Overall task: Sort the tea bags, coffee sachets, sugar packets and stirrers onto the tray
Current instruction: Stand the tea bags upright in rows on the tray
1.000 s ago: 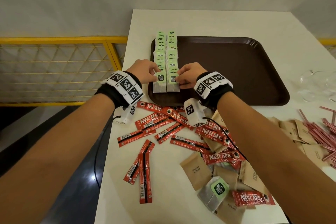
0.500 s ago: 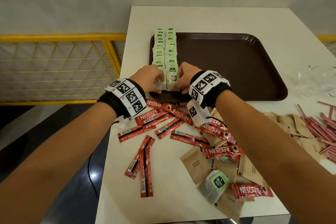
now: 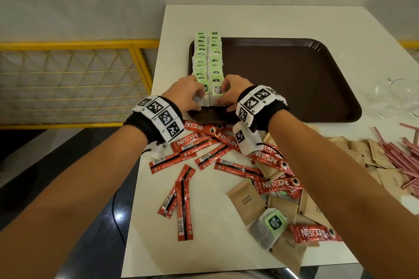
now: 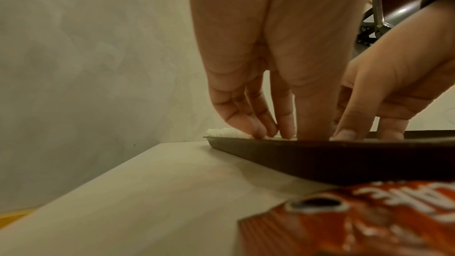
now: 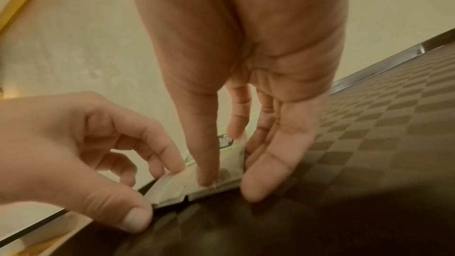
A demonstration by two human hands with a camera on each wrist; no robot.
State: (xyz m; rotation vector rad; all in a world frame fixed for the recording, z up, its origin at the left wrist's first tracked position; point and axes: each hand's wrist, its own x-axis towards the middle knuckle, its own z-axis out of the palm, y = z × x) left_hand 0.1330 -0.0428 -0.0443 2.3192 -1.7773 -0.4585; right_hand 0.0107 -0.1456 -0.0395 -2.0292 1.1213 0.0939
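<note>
A brown tray (image 3: 283, 79) carries two rows of green-labelled tea bags (image 3: 207, 59) along its left side. Both hands are at the near end of the rows. My left hand (image 3: 188, 95) pinches the left edge of the nearest left tea bag (image 5: 172, 188) between curled index finger and thumb. My right hand (image 3: 231, 95) keeps its fingers straight, thumb pressing the nearest right tea bag (image 5: 229, 172) and fingers along its right edge. Red coffee sachets (image 3: 204, 145), brown sugar packets (image 3: 244, 199), one loose tea bag (image 3: 269, 226) and red stirrers (image 3: 403, 158) lie on the table.
The tray rim (image 4: 320, 155) rises just past a coffee sachet (image 4: 369, 221) under my left wrist. A clear glass vessel (image 3: 396, 95) stands right of the tray. A yellow railing (image 3: 74, 79) runs beyond the table's left edge. Most of the tray floor is bare.
Both hands have slid the two nearest tea bags slightly further up against the rows and settled lower over them. The view has shifted forward.
</note>
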